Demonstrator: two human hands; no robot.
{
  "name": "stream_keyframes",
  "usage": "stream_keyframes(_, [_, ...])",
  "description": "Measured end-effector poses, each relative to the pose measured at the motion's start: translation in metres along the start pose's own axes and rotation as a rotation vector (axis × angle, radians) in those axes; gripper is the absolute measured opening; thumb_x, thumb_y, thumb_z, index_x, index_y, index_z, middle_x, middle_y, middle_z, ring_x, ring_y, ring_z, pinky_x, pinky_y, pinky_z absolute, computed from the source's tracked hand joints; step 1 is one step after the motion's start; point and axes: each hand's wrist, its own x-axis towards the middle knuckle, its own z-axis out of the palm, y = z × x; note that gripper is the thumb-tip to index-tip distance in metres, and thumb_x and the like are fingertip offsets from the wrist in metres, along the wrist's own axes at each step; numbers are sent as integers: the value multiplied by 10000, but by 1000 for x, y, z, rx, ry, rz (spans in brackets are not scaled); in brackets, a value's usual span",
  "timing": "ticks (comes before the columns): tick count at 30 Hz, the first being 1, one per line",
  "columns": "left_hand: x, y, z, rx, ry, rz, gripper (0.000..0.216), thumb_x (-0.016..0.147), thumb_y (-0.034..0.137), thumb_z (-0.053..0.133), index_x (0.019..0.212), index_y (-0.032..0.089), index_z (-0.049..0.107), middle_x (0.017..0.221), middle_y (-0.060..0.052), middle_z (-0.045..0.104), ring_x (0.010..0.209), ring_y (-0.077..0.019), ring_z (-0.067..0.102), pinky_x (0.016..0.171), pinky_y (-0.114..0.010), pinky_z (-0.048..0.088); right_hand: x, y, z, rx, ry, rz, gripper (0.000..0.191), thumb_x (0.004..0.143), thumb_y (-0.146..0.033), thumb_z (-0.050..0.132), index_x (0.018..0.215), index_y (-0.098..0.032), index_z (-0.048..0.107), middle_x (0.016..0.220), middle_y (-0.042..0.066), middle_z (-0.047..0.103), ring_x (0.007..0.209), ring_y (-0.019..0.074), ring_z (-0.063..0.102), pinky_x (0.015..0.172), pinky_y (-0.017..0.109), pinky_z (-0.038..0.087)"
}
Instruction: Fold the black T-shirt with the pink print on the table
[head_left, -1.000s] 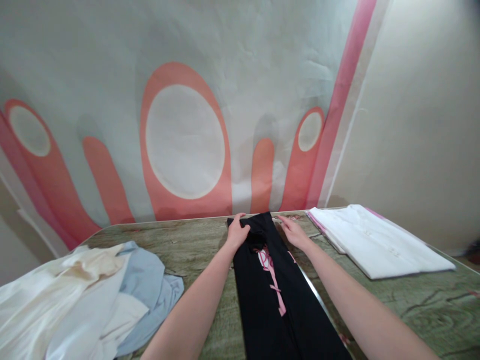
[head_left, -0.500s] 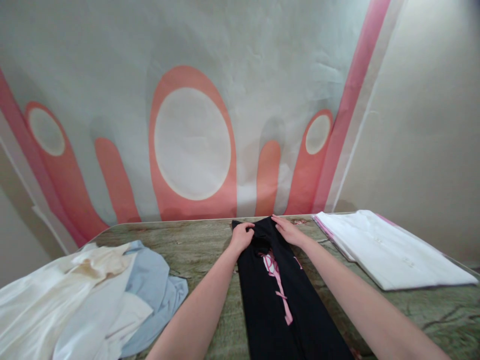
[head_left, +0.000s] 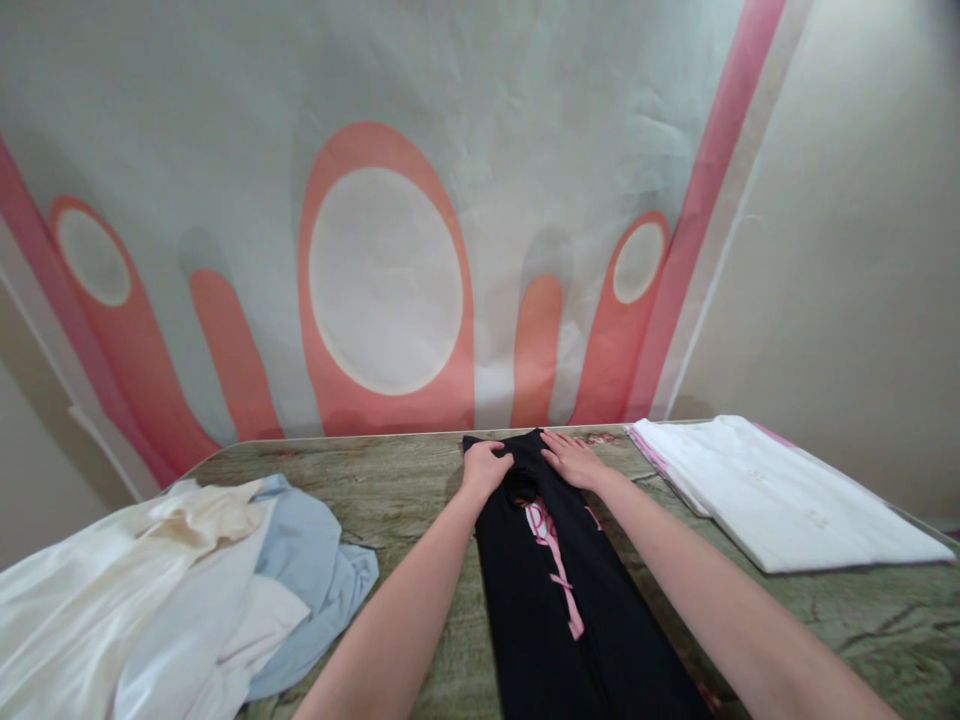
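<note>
While the big wall hanging (head_left: pixel 382 280) with its coral ovals fills most of what I see, the work sits lower down on the green, wood-grained table (head_left: pixel 390 490). At my left lies a loose heap of white and pale blue clothes (head_left: pixel 150 590), crumpled and unfolded. At my right, well apart from it, rests a white garment (head_left: pixel 780 500) already folded flat and square, with a strip of pink showing under its near edge. Between the two, straight ahead of me, the black garment (head_left: pixel 540 610) runs as one long narrow strip from the near edge out to the far edge of the table. I judge its lengthwise folds made and its crosswise folds not yet made, so this piece looks about midway, and the heap at my left counts as untouched. My right hand (head_left: pixel 571 460) lies palm down on the far end of the black cloth, fingers loose and spread, gripping nothing. My left hand (head_left: pixel 486 468) rests just beside it on the same end, fingers bent over a small hump of fabric; whether they pinch it I cannot tell. Pink lettering (head_left: pixel 559 570) trails down the middle of the strip, below both hands.
</note>
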Motion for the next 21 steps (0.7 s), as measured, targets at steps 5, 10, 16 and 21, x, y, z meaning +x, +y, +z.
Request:
stream_keyframes(5, [-3,-2,0,83,15,81,324,677,124,574,986,120,669,1003,-96,651,971,-216,580,921,-298,401,0,6,1,97,124,14,534,880,-421,332,1338,-149,372,1379,109,385,1283,232,313,1058,423,208])
stream_keyframes(10, [-4,-3,2,121,7,135,311,690,103,561,984,105,662,985,-108,634,948,-210,573,911,-294,403,-12,12,-6,129,184,13,517,878,-288,264,1362,-115,320,1392,113,362,1279,196,326,1059,384,248])
stream_keyframes(16, [-2,-6,3,120,-12,147,287,712,108,569,984,130,657,988,-92,632,965,-200,562,928,-302,387,-39,-13,-9,44,64,-178,557,884,-424,288,1361,-141,340,1434,86,285,1324,207,222,1085,387,175])
stream_keyframes(21, [-1,-8,0,92,-9,138,297,699,92,579,986,113,653,994,-109,628,974,-212,556,931,-313,383,-52,-32,-8,-79,-62,-78,657,867,-568,235,1393,-175,269,1459,70,213,1337,211,178,1084,392,105])
